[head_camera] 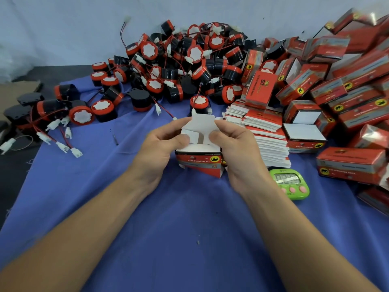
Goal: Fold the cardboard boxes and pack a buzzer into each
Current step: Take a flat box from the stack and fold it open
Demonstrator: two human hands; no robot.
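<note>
A red and white cardboard box (199, 163) is held upright above the blue cloth, its top end open with the white flaps showing. My left hand (155, 150) grips its left side, the thumb pressing a side flap inward. My right hand (235, 152) grips the right side, its thumb on the opposite flap. The tall back flap stands upright. A big heap of red and black buzzers (179, 66) with wired white plugs lies behind the box. A stack of flat unfolded boxes (267, 140) sits just right of my right hand.
Folded red boxes (341, 98) are piled high at the right. A green digital timer (290, 183) lies by my right wrist. More buzzers (42, 112) and loose plugs spread at the left. The blue cloth (168, 228) covers the table up to a pale wall.
</note>
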